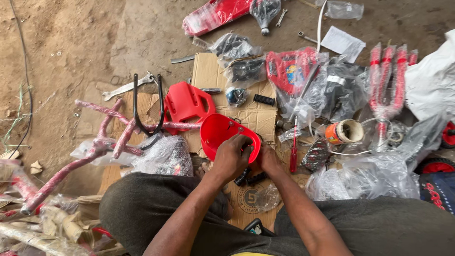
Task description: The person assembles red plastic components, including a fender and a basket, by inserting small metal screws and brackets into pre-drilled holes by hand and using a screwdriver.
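A red plastic basket-shaped part point(219, 131) tilts on flattened cardboard point(256, 116) in front of my knees. My left hand point(231, 159) curls over its near rim and grips it. My right hand point(268, 160) sits against the rim's right side, fingers tucked behind the part and partly hidden. Small black cylindrical pieces point(250, 177) lie just below both hands.
A red plastic seat piece point(187, 102), a black U-shaped bar point(148, 102) and a wrapped red frame point(102, 137) lie left. A red-handled screwdriver point(294, 151), tape roll point(345, 132), spanner point(125, 88) and several bagged parts point(332, 90) crowd the right on dirt ground.
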